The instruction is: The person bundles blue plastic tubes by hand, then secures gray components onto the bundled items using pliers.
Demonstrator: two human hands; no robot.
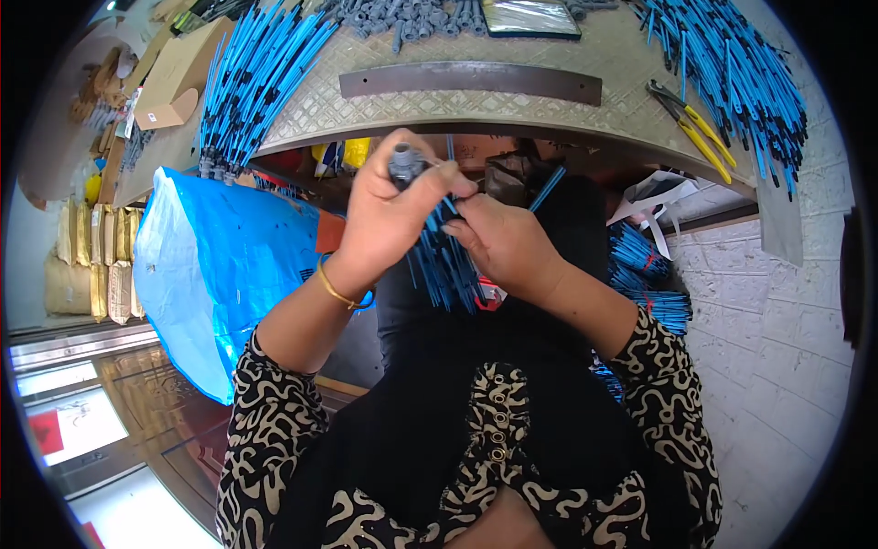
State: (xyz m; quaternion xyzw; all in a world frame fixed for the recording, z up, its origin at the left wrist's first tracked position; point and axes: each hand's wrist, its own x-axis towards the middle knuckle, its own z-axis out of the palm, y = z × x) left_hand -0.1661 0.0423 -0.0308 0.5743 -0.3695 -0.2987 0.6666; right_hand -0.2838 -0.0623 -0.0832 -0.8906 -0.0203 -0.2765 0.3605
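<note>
A: Let's say twelve o'clock is straight ahead of us. Where are our hands?

B: Close together over our lap [400, 311]. Our left hand [380, 209] is curled around a grey plastic piece [404, 166], and one end pokes out the top.

A: And our right hand [503, 240]?

B: It's bent nearly closed, with its fingertips right by the left hand's. We can't tell if it's pinching anything, because that spot is hidden.

A: Which way is the grey plastic piece from it?

B: About ten o'clock. The end we can see points to twelve. Our left hand is the near one there.

A: And the bunch of blue sticks [446, 277]?

B: Down at five o'clock from our left hand and eight from our right. Its long way runs roughly from eleven to five. Our right hand is nearer.

A: What else is around us?

B: On the table [631, 105] we see a grey pile [412, 16] at twelve, a heap of sticks [261, 73] at ten, and another heap [732, 73] at two, with yellow pliers [705, 153] just beside it.
</note>
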